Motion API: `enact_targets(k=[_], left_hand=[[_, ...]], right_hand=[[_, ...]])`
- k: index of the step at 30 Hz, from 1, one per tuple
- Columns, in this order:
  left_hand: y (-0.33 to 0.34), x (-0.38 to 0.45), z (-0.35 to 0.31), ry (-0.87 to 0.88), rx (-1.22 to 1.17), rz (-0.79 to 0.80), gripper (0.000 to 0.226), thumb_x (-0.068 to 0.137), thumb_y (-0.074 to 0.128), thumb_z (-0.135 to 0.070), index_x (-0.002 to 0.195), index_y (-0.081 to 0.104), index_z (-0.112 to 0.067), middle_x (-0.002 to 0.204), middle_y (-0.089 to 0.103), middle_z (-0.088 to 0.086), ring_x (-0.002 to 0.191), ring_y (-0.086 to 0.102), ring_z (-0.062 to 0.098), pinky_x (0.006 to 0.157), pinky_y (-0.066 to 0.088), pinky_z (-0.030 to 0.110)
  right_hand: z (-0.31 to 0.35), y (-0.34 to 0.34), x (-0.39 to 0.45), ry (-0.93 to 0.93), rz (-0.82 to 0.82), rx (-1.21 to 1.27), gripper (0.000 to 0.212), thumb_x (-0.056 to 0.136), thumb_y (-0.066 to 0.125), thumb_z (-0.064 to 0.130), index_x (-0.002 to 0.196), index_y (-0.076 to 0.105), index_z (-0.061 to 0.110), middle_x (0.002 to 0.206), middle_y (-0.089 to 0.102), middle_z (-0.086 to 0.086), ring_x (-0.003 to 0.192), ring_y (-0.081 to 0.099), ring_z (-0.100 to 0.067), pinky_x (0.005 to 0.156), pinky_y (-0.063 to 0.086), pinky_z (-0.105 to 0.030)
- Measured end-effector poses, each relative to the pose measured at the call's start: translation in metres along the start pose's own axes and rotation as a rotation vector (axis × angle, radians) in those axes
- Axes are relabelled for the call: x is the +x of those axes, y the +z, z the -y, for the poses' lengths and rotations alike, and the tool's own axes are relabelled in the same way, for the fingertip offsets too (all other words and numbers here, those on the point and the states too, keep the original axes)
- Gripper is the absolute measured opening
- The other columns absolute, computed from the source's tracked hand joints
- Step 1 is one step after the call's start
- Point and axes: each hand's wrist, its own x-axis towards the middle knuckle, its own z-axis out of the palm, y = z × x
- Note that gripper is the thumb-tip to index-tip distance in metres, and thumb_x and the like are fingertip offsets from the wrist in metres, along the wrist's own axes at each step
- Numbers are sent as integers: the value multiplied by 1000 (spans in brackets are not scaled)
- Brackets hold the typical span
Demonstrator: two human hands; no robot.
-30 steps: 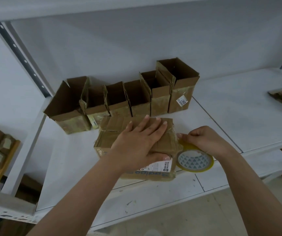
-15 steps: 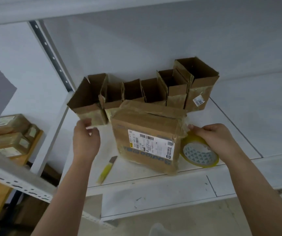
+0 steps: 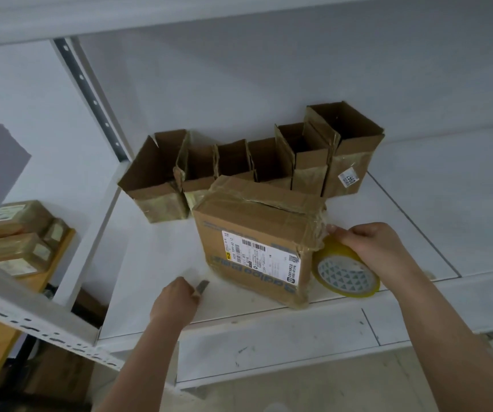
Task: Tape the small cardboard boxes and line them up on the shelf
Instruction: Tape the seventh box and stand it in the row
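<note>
A closed cardboard box (image 3: 257, 230) with a white shipping label stands on the white shelf (image 3: 150, 257), clear tape wrapped over its right top corner. My right hand (image 3: 367, 245) grips the yellow tape roll (image 3: 344, 272) against the box's right side, fingertips at the taped corner. My left hand (image 3: 175, 298) is down on the shelf left of the box, fingers curled round the utility knife (image 3: 202, 286), whose tip sticks out past them. Behind stands a row of several open small boxes (image 3: 239, 168).
A grey upright post (image 3: 90, 99) runs at the back left. Taped parcels (image 3: 22, 233) are stacked on a wooden surface to the left. A perforated shelf rail (image 3: 31, 322) crosses the lower left. The shelf's right part (image 3: 447, 203) is bare.
My left hand left the top of the box, rose at the left, then came down onto the knife on the shelf. The box now stands with its label facing me. The view shifted left.
</note>
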Motion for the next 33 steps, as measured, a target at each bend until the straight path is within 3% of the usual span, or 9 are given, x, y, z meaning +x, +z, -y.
enact_targets(k=[3,5,8,12,18,21,25,28,33], left_hand=[[-20,0,-3,37,-284,-206,22,101,46,-18,103,61,-3,107,63,21,94,61,37,82,51,40],[-47,-6,-17,130,-568,-413,20,102,41,-15,98,61,-13,101,61,18,77,63,28,73,56,45],[-95,-32,-59,503,-717,-595,24,105,37,-28,88,54,-23,79,59,-2,63,57,11,58,50,29],[-129,-70,-132,928,-709,-221,25,103,42,-27,84,58,-27,64,62,-8,50,51,5,49,43,18],[-103,-80,-205,976,-445,234,34,104,41,-29,80,62,-17,55,62,-4,43,53,10,52,44,21],[-85,-69,-203,907,-408,159,38,104,40,-33,76,60,-19,51,59,-4,38,50,10,50,43,23],[-76,-60,-198,956,-419,38,39,103,41,-33,69,57,-24,49,58,-5,36,51,9,46,42,19],[-75,-58,-198,973,-455,56,37,103,42,-32,72,58,-22,48,58,-6,35,49,9,44,41,17],[-78,-57,-197,1001,-445,125,35,103,42,-35,77,61,-20,48,57,-8,36,48,9,45,39,15]], right_hand=[[-2,-2,-3,3,11,-5,47,80,69,54,59,70,13,55,67,-5,50,66,-17,54,48,-26],[-3,-2,-3,4,17,-8,48,79,69,56,58,69,13,55,67,-4,48,65,-14,54,48,-26],[-3,-1,-4,6,19,-26,49,76,68,60,56,67,15,54,66,-3,49,65,-14,54,48,-27],[-3,-4,-6,10,61,-37,52,79,65,60,64,71,11,61,69,-6,54,68,-17,58,54,-29],[-13,-26,-15,9,283,145,33,82,70,42,86,74,9,86,72,-11,84,68,-29,76,48,-32],[-21,-36,-22,-12,403,248,32,75,76,40,94,76,14,92,74,-6,87,68,-21,78,49,-26],[-26,-31,-22,-10,396,294,39,70,70,45,96,76,16,90,75,-6,82,71,-19,67,53,-24],[-28,-24,-15,22,349,168,35,71,76,45,97,72,22,89,75,-5,82,72,-21,70,58,-30],[-34,-15,-13,54,356,4,29,79,72,52,97,71,28,76,74,4,61,69,-10,59,55,-24]])
